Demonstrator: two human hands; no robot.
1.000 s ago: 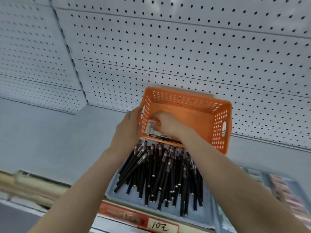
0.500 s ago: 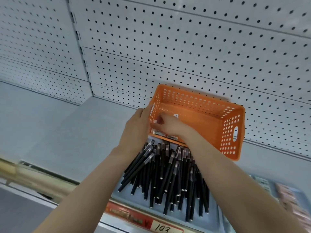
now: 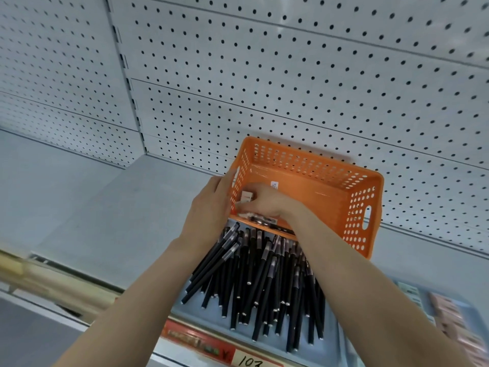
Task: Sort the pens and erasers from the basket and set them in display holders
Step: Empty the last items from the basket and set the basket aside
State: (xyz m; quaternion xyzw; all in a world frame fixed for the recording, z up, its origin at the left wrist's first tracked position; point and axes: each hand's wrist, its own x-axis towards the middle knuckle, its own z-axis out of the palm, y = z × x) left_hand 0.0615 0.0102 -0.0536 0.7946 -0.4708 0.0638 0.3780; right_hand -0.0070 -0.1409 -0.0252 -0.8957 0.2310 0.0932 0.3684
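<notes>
Most of the pen sorting looks done: a thick pile of black capped pens [image 3: 264, 282] already lies in the shallow grey-blue display tray [image 3: 328, 337] at the front of the shelf. To its right, pale pink blocks that may be erasers [image 3: 449, 319] sit in a neighbouring holder, too blurred to be sure. The perforated orange plastic basket [image 3: 352, 202] stands tipped toward the camera just behind the pen tray, nearly empty; only a few dark pens and small white pieces [image 3: 262, 219] remain at its lower front edge.

The left hand [image 3: 209, 207] clasps the basket's left wall, fingers curled over the rim. The right hand [image 3: 264, 202] reaches inside with fingers bent down over the leftover items and a small white block [image 3: 247, 196]; whether it actually has hold of anything I cannot tell.

Compared with half a second ago, the basket and both hands sit about where they did, and the right hand is still working the same corner.
</notes>
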